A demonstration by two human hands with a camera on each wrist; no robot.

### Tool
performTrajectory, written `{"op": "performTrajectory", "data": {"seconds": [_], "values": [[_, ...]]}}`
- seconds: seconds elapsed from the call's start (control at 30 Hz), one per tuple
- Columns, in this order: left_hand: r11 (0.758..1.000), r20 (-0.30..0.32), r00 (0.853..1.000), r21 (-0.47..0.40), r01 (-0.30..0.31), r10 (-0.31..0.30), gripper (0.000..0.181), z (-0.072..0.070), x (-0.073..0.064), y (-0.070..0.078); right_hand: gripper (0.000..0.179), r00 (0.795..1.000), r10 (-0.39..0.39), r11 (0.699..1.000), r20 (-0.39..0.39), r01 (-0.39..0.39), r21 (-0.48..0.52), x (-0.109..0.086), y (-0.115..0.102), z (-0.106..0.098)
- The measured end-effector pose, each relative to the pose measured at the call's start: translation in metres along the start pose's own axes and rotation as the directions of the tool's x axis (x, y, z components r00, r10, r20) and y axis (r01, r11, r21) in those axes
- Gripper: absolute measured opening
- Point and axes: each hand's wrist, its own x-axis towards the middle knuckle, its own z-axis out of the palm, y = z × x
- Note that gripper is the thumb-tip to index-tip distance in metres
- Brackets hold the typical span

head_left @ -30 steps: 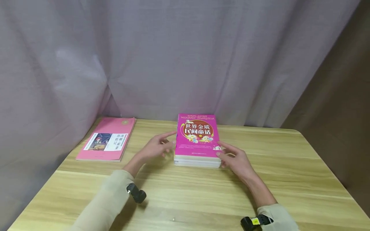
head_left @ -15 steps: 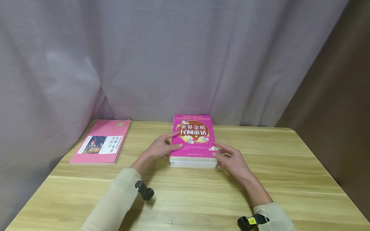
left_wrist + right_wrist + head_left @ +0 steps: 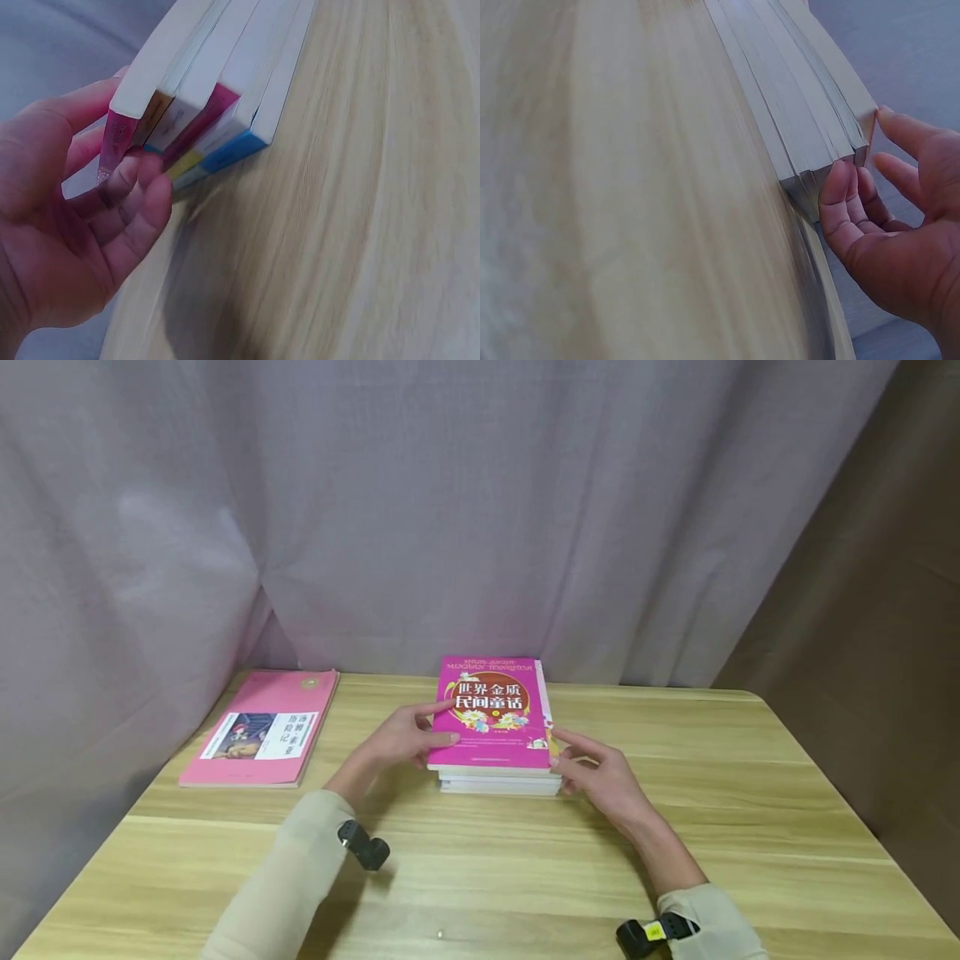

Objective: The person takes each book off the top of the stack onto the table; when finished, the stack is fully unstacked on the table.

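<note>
In the head view a magenta paperback book [image 3: 487,747] lies on top of a stack of books [image 3: 498,786], shifted left so a strip of the cover beneath shows along its right side. My left hand [image 3: 401,739] grips the magenta book's left edge, thumb and index finger over its cover. The left wrist view shows the other fingers curled beside the spines [image 3: 214,131]. My right hand [image 3: 607,777] holds the stack's right side, thumb and index finger at the upper edge. In the right wrist view its remaining fingers bend against the pages [image 3: 795,97].
A pink book [image 3: 255,768] with a picture label lies apart at the table's left. Grey curtain [image 3: 420,510] hangs behind the wooden table [image 3: 480,877]. Beige sleeves [image 3: 281,868] carry small black wrist cameras [image 3: 365,846].
My left hand has come onto the magenta book and slid it left over the stack, baring the cover below. My right hand stays at the stack's right side. The head view has shifted slightly.
</note>
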Motion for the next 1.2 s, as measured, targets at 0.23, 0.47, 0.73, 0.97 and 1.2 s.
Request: {"op": "performTrajectory", "data": {"seconds": [0.23,0.47,0.73,0.97,1.2], "values": [[0.993,-0.026,0.999,-0.115,0.041,-0.044,0.072,-0.008,-0.007,-0.01,0.056,1.0,0.028,0.999,0.003,-0.027,-0.035,0.001,0.002,0.003],[0.922,-0.009,0.998,-0.384,0.057,-0.066,0.076,-0.011,-0.013,-0.024,0.057,0.999,0.038,0.999,0.017,-0.037,-0.035,0.002,0.003,0.003],[0.871,-0.005,1.0,-0.492,0.019,-0.025,0.086,-0.018,-0.019,-0.031,0.058,0.999,0.038,0.999,0.03,-0.037,-0.039,0.004,0.001,0.002],[0.85,0.035,0.999,-0.524,0.046,-0.033,0.086,-0.023,-0.023,-0.033,0.059,0.998,0.043,0.997,0.037,-0.04,-0.062,0.003,-0.001,0.001],[0.834,0.003,1.0,-0.551,0.015,-0.015,0.085,-0.024,-0.031,-0.032,0.059,0.998,0.041,0.995,0.038,-0.038,-0.09,0.003,0.001,0.001]]}}
